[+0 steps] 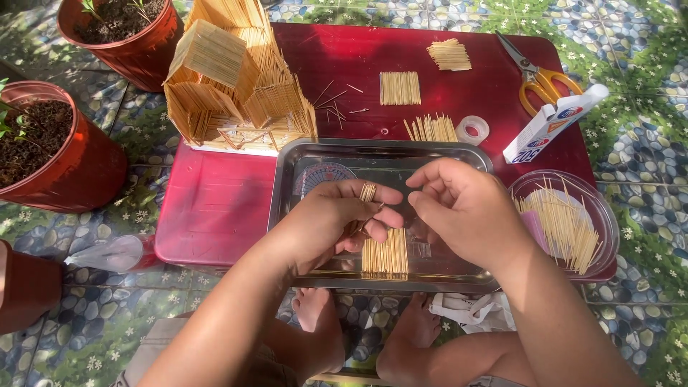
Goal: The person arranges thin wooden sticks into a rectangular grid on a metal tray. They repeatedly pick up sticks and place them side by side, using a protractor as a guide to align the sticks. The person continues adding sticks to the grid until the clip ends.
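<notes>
My left hand (337, 222) pinches a small bundle of toothpicks (368, 192) between thumb and fingers, above a steel tray (297, 161). Close to its right, my right hand (466, 211) hovers with fingers curled toward that bundle; whether it holds a toothpick I cannot tell. A flat panel of glued toothpicks (385, 254) lies on the tray under both hands. A toothpick house model (236, 79) stands at the back left of the red table (215, 208).
A clear bowl of loose toothpicks (566, 222) sits right of the tray. Behind lie other toothpick panels (400, 87), a tape roll (472, 130), a glue bottle (548, 123) and orange-handled scissors (537, 75). Red plant pots (54, 147) stand left. My bare feet (319, 315) rest below.
</notes>
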